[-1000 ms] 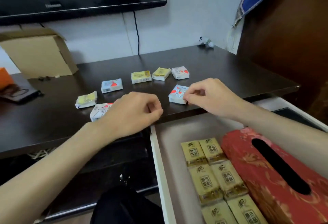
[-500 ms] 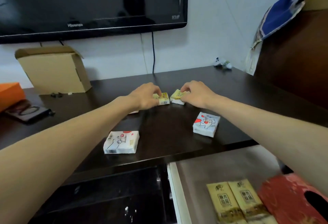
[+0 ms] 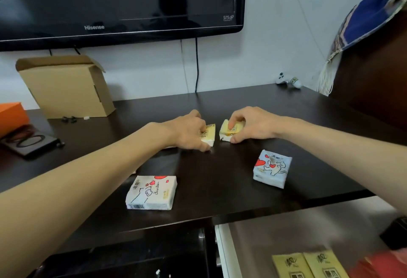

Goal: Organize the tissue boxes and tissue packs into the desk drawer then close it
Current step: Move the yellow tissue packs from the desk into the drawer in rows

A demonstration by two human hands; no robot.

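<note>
On the desk [image 3: 220, 106], both arms outstretched, left hand [image 3: 189, 131] and right hand [image 3: 253, 124] each gripping a yellow pack

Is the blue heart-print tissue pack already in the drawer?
No, the blue tissue pack lies on the desk, while the open drawer sits below it.

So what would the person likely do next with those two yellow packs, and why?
Probably lift both and carry them to the open drawer. The left hand and right hand each already pinch a yellow tissue pack on the desk, and the drawer has bare floor beside the packs already stored.
</note>
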